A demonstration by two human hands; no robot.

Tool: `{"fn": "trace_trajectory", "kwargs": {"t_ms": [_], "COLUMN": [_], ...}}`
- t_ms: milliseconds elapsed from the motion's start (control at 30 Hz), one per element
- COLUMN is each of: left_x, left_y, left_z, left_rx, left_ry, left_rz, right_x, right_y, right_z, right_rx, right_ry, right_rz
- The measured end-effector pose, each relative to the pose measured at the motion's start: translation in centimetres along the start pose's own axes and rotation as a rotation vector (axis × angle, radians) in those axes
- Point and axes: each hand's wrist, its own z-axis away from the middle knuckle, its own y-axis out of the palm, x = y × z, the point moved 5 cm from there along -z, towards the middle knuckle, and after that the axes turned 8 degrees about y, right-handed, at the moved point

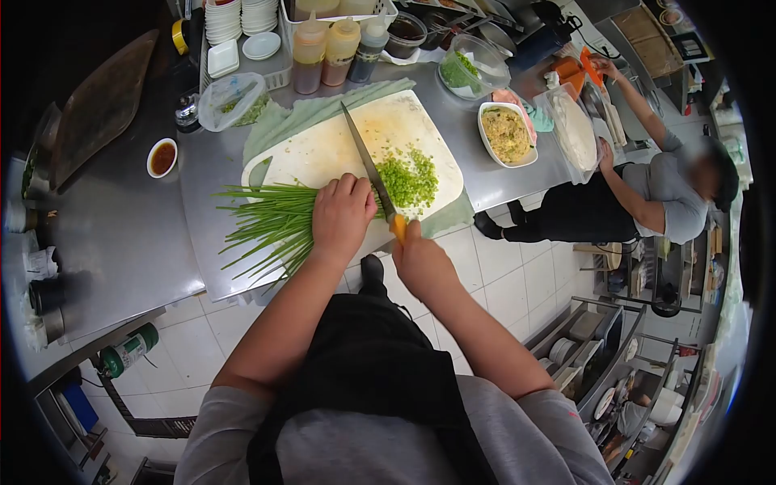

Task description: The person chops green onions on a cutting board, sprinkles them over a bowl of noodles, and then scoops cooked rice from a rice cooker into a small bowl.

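My right hand (422, 260) is wrapped round the yellow handle of a long knife (368, 158), whose blade lies across the white cutting board (307, 149) and points away from me. Just left of the blade, my left hand (343, 212) presses down on a bundle of long green stalks (271, 222), its fingers curled over their cut ends. The stalks fan out to the left past the board's edge. On the blade's right side is a loose heap of chopped green pieces (411, 178). A green cloth (303, 121) lies under the board.
Sauce bottles (340, 50) and a clear tub of greens (473, 69) stand behind the board. A small sauce bowl (162, 158) sits left, a square bowl of food (507, 133) right. At the far right a co-worker (638, 190) reaches over the counter.
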Motion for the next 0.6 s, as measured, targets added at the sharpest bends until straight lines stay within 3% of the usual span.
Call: {"fn": "trace_trajectory", "kwargs": {"t_ms": [33, 133, 200, 267, 467, 600], "left_x": [0.1, 0.1, 0.2, 0.0, 0.0, 0.0], "left_y": [0.0, 0.2, 0.2, 0.1, 0.2, 0.1], "left_z": [0.0, 0.1, 0.1, 0.0, 0.1, 0.1], "left_rx": [0.002, 0.007, 0.008, -0.013, -0.009, 0.006], "left_ry": [-0.005, 0.001, 0.004, 0.005, -0.005, -0.016], "left_rz": [0.002, 0.010, 0.009, 0.002, 0.021, 0.024], "right_x": [0.7, -0.3, -0.8, 0.2, -0.2, 0.6], "right_y": [-1.0, -4.3, -2.5, -0.1, -3.9, -0.1], "right_z": [-0.7, 2.3, 3.4, 1.8, 2.3, 1.1], "right_rx": [-0.061, 0.031, 0.090, 0.010, 0.055, 0.028], "right_ry": [-0.037, -0.024, 0.022, 0.024, -0.021, 0.035], "right_rz": [-0.009, -0.038, -0.048, -0.059, -0.079, -0.062]}}
